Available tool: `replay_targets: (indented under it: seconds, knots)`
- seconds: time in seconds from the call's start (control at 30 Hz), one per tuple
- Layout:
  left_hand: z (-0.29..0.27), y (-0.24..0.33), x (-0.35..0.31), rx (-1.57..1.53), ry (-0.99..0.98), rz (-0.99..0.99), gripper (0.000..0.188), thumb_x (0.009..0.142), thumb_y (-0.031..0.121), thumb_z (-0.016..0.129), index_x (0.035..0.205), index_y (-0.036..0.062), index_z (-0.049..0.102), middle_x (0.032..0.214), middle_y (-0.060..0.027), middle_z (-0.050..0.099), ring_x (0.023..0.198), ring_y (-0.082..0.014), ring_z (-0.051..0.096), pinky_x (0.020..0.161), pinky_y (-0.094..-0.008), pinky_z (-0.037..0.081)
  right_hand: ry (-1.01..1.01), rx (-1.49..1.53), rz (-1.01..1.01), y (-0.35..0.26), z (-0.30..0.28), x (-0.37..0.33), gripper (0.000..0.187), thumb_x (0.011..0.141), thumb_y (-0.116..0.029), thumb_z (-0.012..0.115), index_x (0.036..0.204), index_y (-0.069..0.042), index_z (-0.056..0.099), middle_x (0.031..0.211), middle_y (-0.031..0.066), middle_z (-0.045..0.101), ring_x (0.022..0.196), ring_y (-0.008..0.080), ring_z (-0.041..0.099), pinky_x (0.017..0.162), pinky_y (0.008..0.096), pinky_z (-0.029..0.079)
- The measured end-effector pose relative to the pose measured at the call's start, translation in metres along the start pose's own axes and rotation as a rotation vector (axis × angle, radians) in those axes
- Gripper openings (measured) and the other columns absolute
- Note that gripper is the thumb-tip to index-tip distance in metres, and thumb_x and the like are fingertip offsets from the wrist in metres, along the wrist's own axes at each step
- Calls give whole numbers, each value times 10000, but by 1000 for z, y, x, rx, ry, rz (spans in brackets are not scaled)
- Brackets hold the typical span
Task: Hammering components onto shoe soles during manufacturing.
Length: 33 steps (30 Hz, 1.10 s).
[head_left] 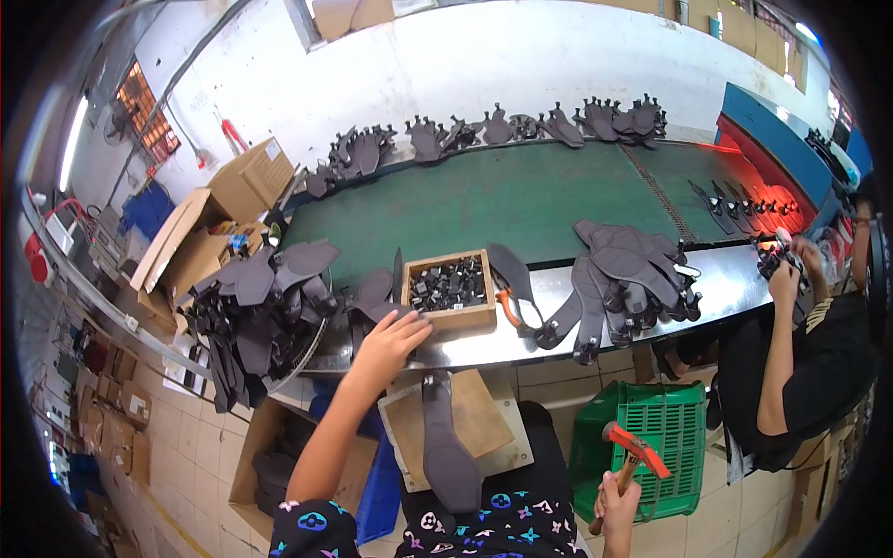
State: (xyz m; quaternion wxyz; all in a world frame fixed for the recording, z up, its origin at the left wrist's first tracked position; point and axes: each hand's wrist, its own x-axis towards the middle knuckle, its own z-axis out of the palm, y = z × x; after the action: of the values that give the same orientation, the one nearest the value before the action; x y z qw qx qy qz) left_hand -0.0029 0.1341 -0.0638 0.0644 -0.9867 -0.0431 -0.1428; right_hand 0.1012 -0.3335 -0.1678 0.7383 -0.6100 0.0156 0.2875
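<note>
My right hand (618,502) grips the wooden handle of a hammer (644,450) with a red head, raised to the right of my lap. My left hand (395,337) reaches to the bench edge, fingers stretched out, by the near left corner of a wooden box (456,319). Small dark pieces (451,284) fill that box. Dark shoe-sole pieces (374,296) lie beside my left hand; whether the fingers touch them I cannot tell. On my lap, a dark sole (450,460) lies lengthwise over a tan board (482,409) and overhangs its near edge.
Orange-handled scissors (507,307) lie right of the box. Dark sole piles stand at left (256,316) and right (625,279) of the bench. Behind runs a green conveyor belt (484,200). A green crate (684,400) stands near a co-worker's arm (777,372) at right.
</note>
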Motion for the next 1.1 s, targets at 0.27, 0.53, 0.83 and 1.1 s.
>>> replay_targets:
  seconds: [0.27,0.53,0.83,1.1]
  knots:
    - [-75,-34,-16,-352,-326,-388,378,769,-66,515,1042,95,723,1108,-89,711,1168,-286,618,1028,-451,440,19,-166,-179,14,-16,25,276,923,-157,663,737,-47,491,502,-19,406,352,77,373,338,249,308]
    - [67,-44,108,-221,76,-370,179,850,117,635,985,21,703,1059,-183,683,955,-367,665,822,-438,528,-238,15,-254,-21,49,45,260,921,-109,656,727,-87,484,569,-9,471,404,53,372,378,224,302]
    - [64,-36,96,-349,322,-325,147,802,28,702,923,-42,747,797,-170,701,791,-263,703,744,-365,549,-266,-102,-367,-34,75,50,294,914,-178,688,677,-37,586,512,-14,527,432,54,476,425,233,357]
    - [-38,90,33,-1870,284,-768,184,945,164,691,956,-19,703,876,-85,698,743,-124,633,606,-248,493,-469,-54,-427,-104,156,54,189,913,-55,718,1091,11,722,861,6,685,733,45,596,625,199,467]
